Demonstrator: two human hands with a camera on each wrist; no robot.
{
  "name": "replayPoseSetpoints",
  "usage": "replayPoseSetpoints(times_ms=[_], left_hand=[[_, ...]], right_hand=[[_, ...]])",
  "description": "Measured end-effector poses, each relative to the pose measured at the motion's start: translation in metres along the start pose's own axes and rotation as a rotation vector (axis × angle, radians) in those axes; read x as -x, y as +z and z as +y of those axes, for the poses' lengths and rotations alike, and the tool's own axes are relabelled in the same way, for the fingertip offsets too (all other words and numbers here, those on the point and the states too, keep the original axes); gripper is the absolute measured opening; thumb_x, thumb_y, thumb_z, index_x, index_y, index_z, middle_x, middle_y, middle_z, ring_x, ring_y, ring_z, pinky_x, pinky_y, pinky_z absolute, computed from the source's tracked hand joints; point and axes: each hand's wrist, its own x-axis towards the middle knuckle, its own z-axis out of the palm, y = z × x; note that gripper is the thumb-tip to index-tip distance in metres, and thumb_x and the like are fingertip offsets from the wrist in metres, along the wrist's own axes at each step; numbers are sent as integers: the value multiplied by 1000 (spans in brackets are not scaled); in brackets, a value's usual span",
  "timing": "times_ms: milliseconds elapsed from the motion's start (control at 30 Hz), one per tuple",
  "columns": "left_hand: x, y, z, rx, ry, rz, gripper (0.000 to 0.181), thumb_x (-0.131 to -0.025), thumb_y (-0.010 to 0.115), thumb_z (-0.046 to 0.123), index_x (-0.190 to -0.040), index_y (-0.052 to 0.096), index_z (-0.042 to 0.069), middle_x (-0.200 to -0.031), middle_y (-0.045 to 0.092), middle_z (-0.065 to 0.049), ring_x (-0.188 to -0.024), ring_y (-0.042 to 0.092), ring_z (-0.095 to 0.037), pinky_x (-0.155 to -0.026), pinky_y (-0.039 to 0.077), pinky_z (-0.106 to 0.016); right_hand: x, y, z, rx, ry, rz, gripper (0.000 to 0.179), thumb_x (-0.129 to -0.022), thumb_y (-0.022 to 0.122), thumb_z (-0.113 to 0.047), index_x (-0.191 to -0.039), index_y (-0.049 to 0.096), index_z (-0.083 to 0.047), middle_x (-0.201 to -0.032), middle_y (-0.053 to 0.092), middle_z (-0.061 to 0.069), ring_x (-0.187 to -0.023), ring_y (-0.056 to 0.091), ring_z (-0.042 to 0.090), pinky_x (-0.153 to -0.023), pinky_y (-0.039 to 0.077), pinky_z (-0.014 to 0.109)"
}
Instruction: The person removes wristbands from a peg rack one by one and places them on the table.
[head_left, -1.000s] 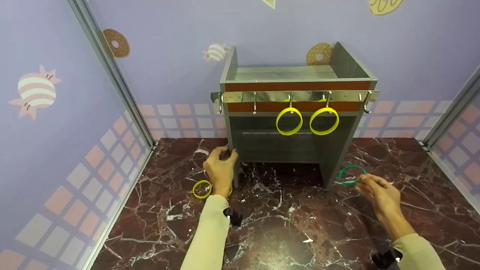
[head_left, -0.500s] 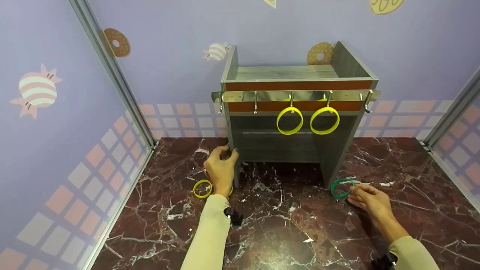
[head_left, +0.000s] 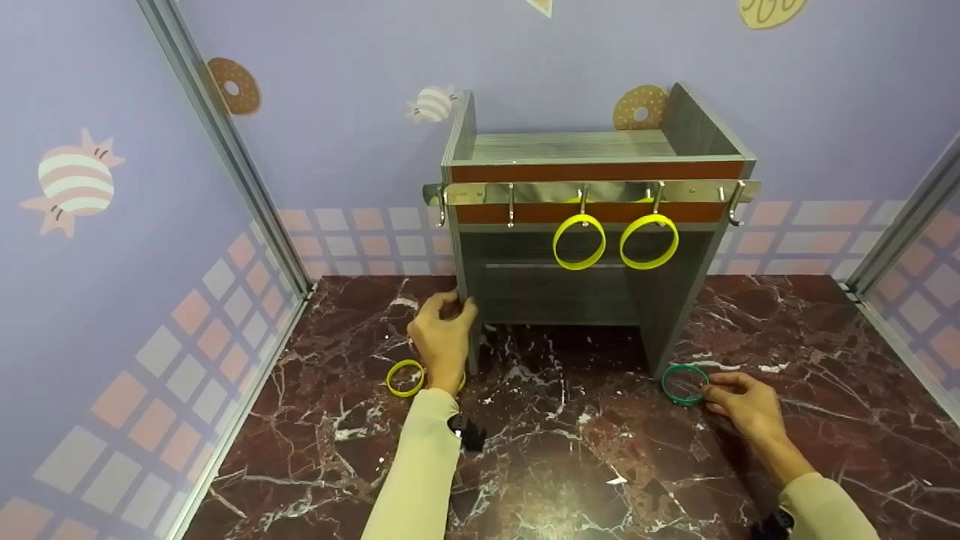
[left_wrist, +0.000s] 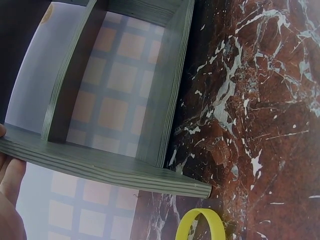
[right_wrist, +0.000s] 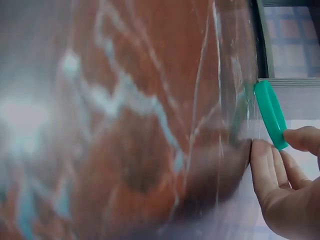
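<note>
A grey wooden shelf unit (head_left: 559, 296) stands at the back of the marbled table. My left hand (head_left: 441, 337) holds the front edge of its left side panel (left_wrist: 110, 172), thumb on the inner face and fingers outside. By the foot of the right panel, my right hand (head_left: 748, 409) pinches a thin green ring (right_wrist: 270, 115) between thumb and fingers. In the head view the green ring lies flat, close over the tabletop. Two yellow rings, a left one (head_left: 579, 242) and a right one (head_left: 649, 242), hang from hooks on the metal rail (head_left: 540, 193) across the shelf.
Another yellow ring (head_left: 405, 378) lies on the table left of my left wrist, and a bit of yellow shows on the wrist's other side. Bare hooks, such as the left-middle hook (head_left: 511, 206), stick out of the rail. Patterned walls (head_left: 337, 135) enclose the back and sides.
My right hand has moved left and toward me with the green ring, which has come down and tipped flatter by the right panel's foot. The left hand keeps its place on the shelf.
</note>
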Motion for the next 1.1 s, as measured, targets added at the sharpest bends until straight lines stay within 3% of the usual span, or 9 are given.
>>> replayPoseSetpoints(times_ms=[200, 333, 433, 633, 867, 1100], left_hand=[[-1, 0, -1, -30, 21, 8, 12, -78, 87, 0, -86, 78, 0, -84, 78, -9, -73, 75, -22, -65, 60, -26], [-2, -1, -1, -30, 17, 7, 12, -78, 87, 0, -86, 79, 1, -83, 77, -9, -73, 75, -22, -65, 59, -25], [-2, -2, -1, -30, 17, 10, 12, -78, 87, 1, -86, 79, 1, -83, 77, -9, -73, 75, -23, -65, 60, -27], [0, -2, 1, -30, -10, -11, 11, -79, 87, 2, -87, 79, 3, -84, 77, -7, -75, 74, -21, -67, 59, -29], [1, -2, 1, -14, -16, -15, 11, -80, 86, 2, -88, 79, 2, -84, 77, -7, -75, 74, -20, -66, 59, -27], [1, -1, 0, -26, -4, -1, 12, -79, 88, 2, -86, 78, 2, -83, 77, -7, -74, 73, -21, -67, 60, -30]], right_hand=[[3, -4, -2, 266, -83, 70, 38, -99, 73, -10, -128, 65, 14, -104, 76, 15, -74, 71, 11, -62, 59, 24], [4, -5, -7, 330, -121, 82, 38, -100, 74, -14, -129, 67, 9, -109, 76, 18, -75, 71, 13, -60, 56, 23], [6, -3, -16, 339, -167, 89, 39, -100, 76, -18, -129, 69, 6, -113, 76, 19, -80, 69, 6, -65, 55, 20], [11, 3, -47, 220, -277, 95, 39, -101, 76, -19, -128, 68, 8, -114, 75, 15, -86, 67, -2, -76, 56, 15], [18, 13, -87, 91, -375, 80, 39, -101, 76, -21, -128, 69, 6, -107, 76, -11, -91, 71, 1, -80, 59, 17], [24, 23, -121, -79, -434, 8, 38, -102, 75, -16, -129, 68, 10, -108, 78, 1, -93, 75, 10, -84, 61, 23]])
